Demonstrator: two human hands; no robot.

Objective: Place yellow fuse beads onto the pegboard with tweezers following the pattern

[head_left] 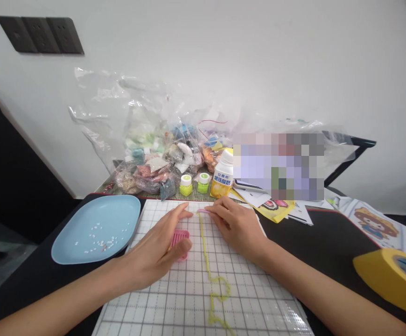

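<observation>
My right hand [236,226] is closed in a pinch on a thin pink-purple tool [203,211], whose kind I cannot make out. The tool's tip is at the top end of a bumpy yellow-green line [205,249], either a strand or tiny beads. That line runs down a white gridded board [168,298] and bends into loops lower down. My left hand [163,242] is open, its fingers stretched towards the line's top end and the thumb apart. Between thumb and fingers shows a pink ridged piece [179,235], partly covered by the thumb.
A blue plate [80,219] with small white bits stands at the left. Behind the board are two small jars with green contents [185,187], a white-and-yellow bottle [223,172] and bagged materials [154,163]. Papers [374,221] and a yellow object [381,280] lie at the right.
</observation>
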